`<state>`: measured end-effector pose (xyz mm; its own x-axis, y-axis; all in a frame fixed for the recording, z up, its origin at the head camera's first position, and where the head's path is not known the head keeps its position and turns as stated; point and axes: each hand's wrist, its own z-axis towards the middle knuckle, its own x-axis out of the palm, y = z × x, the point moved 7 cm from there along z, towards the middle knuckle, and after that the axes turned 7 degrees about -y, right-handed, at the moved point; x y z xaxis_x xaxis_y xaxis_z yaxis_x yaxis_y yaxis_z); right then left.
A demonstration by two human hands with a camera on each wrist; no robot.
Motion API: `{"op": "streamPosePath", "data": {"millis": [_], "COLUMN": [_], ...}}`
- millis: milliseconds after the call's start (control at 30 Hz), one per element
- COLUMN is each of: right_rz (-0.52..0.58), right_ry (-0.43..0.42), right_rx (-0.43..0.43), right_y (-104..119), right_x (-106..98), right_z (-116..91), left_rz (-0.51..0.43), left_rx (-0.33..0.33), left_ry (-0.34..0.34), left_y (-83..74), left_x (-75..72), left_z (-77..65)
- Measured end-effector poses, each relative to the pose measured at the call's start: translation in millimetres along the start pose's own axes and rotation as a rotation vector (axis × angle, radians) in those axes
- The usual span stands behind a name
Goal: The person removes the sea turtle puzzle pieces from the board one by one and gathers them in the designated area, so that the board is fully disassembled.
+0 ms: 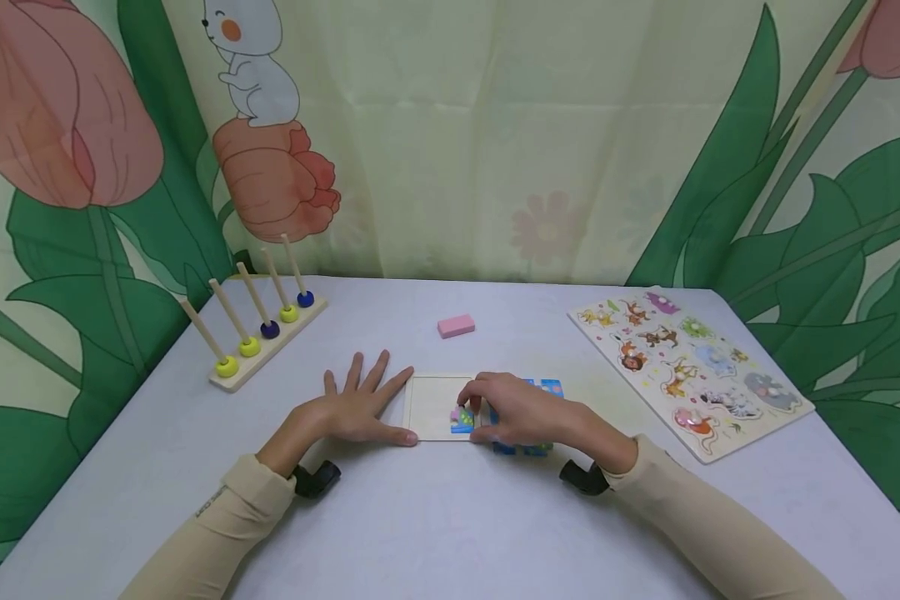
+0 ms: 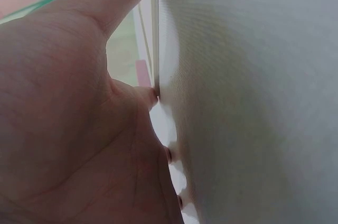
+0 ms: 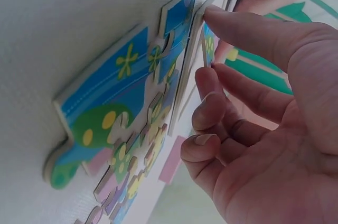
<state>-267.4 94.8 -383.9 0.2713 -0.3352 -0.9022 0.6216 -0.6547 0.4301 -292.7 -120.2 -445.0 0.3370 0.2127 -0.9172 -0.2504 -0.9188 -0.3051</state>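
Note:
A shallow wooden puzzle tray lies in front of me in the head view. My left hand rests at its left side with fingers spread, the thumb and index fingertip at the tray's edge. Inside the tray's lower right corner is a colourful puzzle piece, blue along its bottom. My right hand bends over it and holds it at its edge with curled fingers; in the right wrist view the thumb presses the tray rim. More loose puzzle pieces lie beside the tray, partly hidden under the right hand in the head view.
Behind the tray sits a pink block. A wooden peg stand with yellow and dark blue beads stands at the back left. On the right lies an animal puzzle board. A printed curtain hangs behind the white table.

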Motion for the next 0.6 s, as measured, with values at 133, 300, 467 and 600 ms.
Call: {"op": "streamPosePath", "data": {"millis": [133,300,467,600], "right_rz": [0.005,0.009,0.014,0.019], "right_ry": [-0.012,-0.025,-0.023,-0.028], "right_rx": [0.001,0.000,-0.008,-0.013], "right_y": [0.1,-1.2,-1.6,-0.6], "right_x": [-1.2,-1.8,-1.0,-0.8], "right_z": [-1.0,0.5,3.3,3.1], "left_rz": [0.006,-0.002,0.000,0.004], "left_rx": [0.001,0.006,0.001,-0.002], "left_ry": [0.001,-0.003,0.007,0.004], "left_y": [-0.7,-1.9,-1.0,-0.5], "left_x": [0.6,-0.6,0.1,0.3], "left_z": [1.2,0.4,0.2,0.2]}}
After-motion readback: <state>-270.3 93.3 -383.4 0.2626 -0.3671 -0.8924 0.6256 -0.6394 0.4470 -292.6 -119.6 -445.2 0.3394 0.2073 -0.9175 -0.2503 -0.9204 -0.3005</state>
